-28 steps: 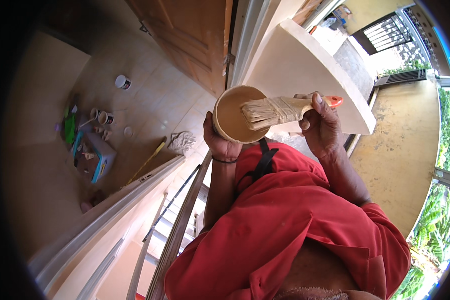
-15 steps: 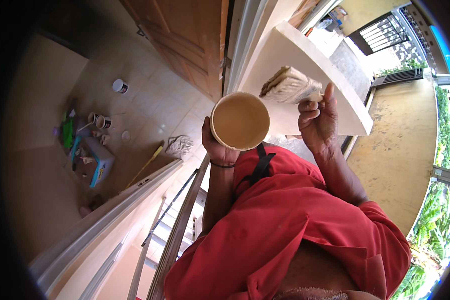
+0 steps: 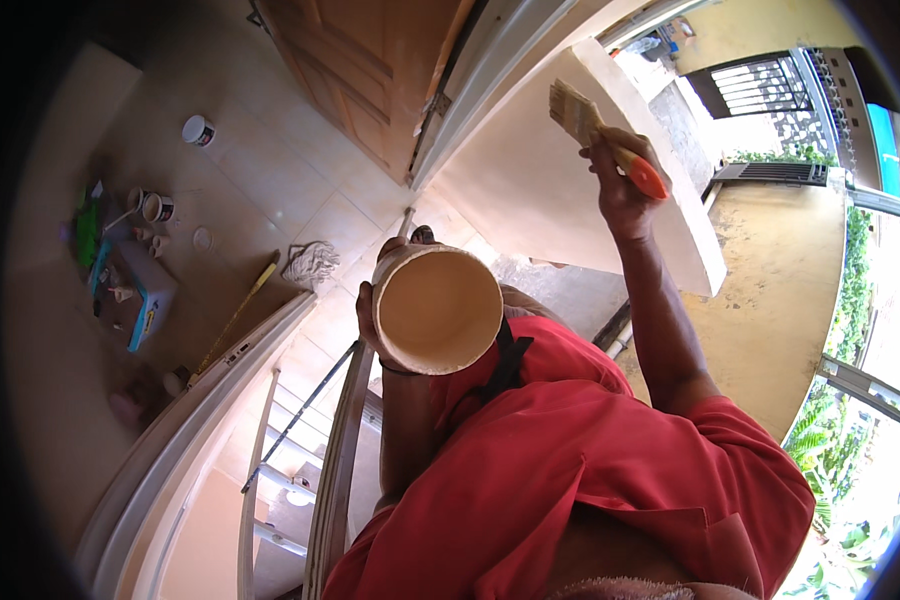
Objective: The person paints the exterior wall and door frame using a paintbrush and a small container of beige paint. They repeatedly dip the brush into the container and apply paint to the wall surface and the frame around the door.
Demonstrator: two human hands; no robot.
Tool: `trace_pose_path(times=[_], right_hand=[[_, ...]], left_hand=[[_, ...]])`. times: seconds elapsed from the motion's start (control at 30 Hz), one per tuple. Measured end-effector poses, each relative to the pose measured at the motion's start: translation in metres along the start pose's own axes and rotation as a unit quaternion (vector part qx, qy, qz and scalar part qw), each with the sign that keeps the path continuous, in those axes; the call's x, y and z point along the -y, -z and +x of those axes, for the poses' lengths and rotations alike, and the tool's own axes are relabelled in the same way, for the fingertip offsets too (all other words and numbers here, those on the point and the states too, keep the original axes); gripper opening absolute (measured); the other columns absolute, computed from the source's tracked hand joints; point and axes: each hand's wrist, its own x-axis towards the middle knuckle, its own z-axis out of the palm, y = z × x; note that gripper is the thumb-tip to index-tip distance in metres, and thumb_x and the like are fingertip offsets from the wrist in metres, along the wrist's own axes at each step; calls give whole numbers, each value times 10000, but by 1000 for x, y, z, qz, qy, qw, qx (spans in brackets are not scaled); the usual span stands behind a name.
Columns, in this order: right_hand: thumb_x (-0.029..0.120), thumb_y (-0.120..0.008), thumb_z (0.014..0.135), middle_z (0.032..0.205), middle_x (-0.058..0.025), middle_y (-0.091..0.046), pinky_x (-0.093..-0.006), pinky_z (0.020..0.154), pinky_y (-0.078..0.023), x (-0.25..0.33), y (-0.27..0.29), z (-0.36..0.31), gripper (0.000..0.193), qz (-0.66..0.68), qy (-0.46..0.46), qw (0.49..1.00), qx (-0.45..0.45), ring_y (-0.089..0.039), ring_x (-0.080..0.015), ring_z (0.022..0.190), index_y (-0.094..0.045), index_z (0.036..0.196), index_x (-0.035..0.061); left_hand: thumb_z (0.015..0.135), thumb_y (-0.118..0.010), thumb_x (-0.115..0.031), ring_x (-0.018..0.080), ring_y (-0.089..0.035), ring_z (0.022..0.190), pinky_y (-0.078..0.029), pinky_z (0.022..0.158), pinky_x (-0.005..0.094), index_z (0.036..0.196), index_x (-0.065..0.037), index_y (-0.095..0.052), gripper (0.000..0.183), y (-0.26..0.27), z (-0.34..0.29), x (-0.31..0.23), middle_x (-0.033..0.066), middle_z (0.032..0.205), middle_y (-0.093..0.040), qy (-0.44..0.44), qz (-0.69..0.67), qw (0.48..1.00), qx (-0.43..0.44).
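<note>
My left hand (image 3: 368,312) is wrapped round the side of a round, pale paint pot (image 3: 398,268), held in front of my body. Cream-coloured paint (image 3: 438,315) shows inside it, and the pot's mouth is tilted toward view. Out to the right and farther ahead, my right hand (image 3: 622,195) grips a wide paintbrush (image 3: 576,112) by its handle. The handle's orange end sticks out past my fingers, while the paint-coated bristles point up and left, over the white slanting wall (image 3: 530,190). I cannot tell whether the bristles touch that wall.
A brown panelled door (image 3: 370,70) stands ahead. By my left arm rises a wooden ladder (image 3: 335,470). On the tiled floor at left lie a crumpled cloth (image 3: 312,262), a yellow pole (image 3: 242,312), a white tub (image 3: 198,130), several pots and a blue-edged box (image 3: 148,305).
My right hand has reached forward and turned, so the brush has swung upward and its orange handle end shows. The pot has moved left and closer to my body. The whole view has shifted slightly.
</note>
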Motion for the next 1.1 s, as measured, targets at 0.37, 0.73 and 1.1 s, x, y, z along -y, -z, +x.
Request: trace_pose_path(times=[0.37,0.73,1.1], right_hand=[[55,-843,900,963,-66,-796,-277,799,-595,-36,-32,41,161,-114,60,991,23,-742,-113,864,-788,1050,37],[57,-865,872,974,-81,-791,-313,739,-605,-18,-27,45,196,-123,109,986,-42,-768,-167,825,-767,1042,67],[95,-842,891,914,-89,-763,-336,721,-585,-39,-52,59,152,-149,116,982,18,-748,-207,783,-761,1017,67]], left_hand=[[1098,-549,-277,462,-578,1354,-603,1048,521,1528,-81,-485,476,-15,-17,-8,311,1439,-541,-73,39,996,28],[1080,-588,-334,486,-544,1383,-597,1053,551,1544,-87,-482,536,-16,-14,-6,312,1461,-499,-83,71,993,38],[1077,-588,-380,501,-530,1394,-588,1057,574,1546,-86,-480,564,-20,-14,-5,321,1474,-490,-73,72,994,46]])
